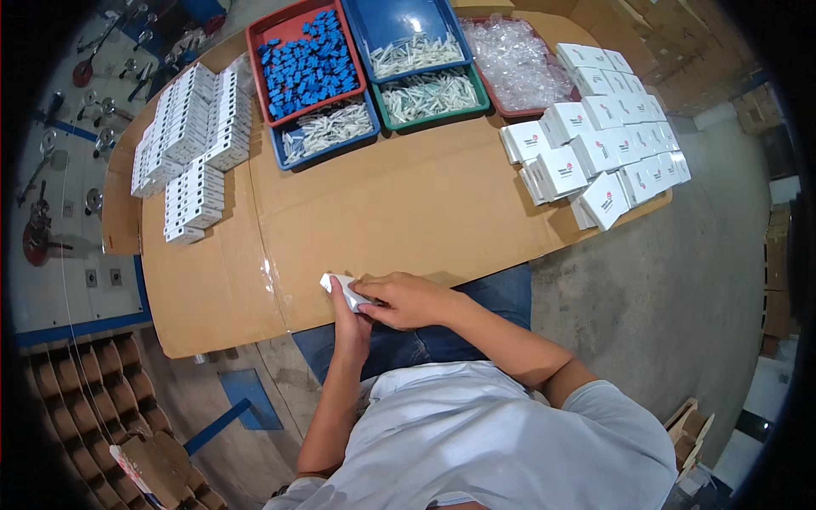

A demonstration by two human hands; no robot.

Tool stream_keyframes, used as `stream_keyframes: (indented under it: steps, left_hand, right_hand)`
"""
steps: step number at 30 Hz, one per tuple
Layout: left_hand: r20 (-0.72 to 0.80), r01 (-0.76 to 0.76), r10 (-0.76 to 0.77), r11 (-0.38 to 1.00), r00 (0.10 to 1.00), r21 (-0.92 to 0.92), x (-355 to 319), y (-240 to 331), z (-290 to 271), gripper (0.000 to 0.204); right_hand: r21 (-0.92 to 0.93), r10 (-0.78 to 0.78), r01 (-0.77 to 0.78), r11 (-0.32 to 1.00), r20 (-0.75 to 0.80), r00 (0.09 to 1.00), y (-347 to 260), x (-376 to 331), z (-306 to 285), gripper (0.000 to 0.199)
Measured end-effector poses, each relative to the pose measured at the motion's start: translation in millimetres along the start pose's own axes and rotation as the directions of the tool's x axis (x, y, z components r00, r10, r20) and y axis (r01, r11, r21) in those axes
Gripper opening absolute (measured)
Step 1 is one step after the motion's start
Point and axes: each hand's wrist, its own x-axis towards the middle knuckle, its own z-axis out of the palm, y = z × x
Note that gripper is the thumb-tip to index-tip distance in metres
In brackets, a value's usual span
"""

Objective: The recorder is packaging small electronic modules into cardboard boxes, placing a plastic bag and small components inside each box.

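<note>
A small white box (349, 291) is held between my two hands over the near edge of the cardboard-covered table (365, 217). Its left end sticks up with what looks like a raised flap. My left hand (347, 321) grips it from below, thumb along its side. From the right, my right hand (399, 299) closes its fingers on the box's right side and top. What is inside the box, if anything, cannot be seen.
Stacked white boxes (200, 127) stand at the left, more white boxes (595, 153) at the right. Along the back are a red tray (252, 64) of blue pieces, blue (285, 166) and green (433, 119) trays of small white parts, and a red tray (518, 112) of clear plastic pieces.
</note>
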Motion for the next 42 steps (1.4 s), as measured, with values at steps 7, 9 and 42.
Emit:
stream_keyframes:
  steps: [7, 9, 42]
  left_hand:
    - [0.009, -0.148, 0.148, 0.989, 0.989, -0.003, -2.8, -0.9, 10.1, 0.057]
    - [0.047, -0.16, 0.16, 0.987, 0.986, -0.013, 3.0, -3.3, 5.3, 0.058]
    - [0.313, -0.436, 0.39, 0.895, 0.866, 0.09, 14.1, -16.4, 1.6, 0.075]
  right_hand:
    - [-0.107, -0.157, 0.129, 0.986, -0.329, 0.931, 9.8, -2.0, 25.9, 0.053]
    - [-0.092, -0.17, 0.148, 0.985, -0.333, 0.927, 7.2, -0.2, 26.7, 0.056]
    - [0.658, 0.271, -0.028, 0.752, -0.271, 0.924, 8.1, 4.9, 31.4, 0.061]
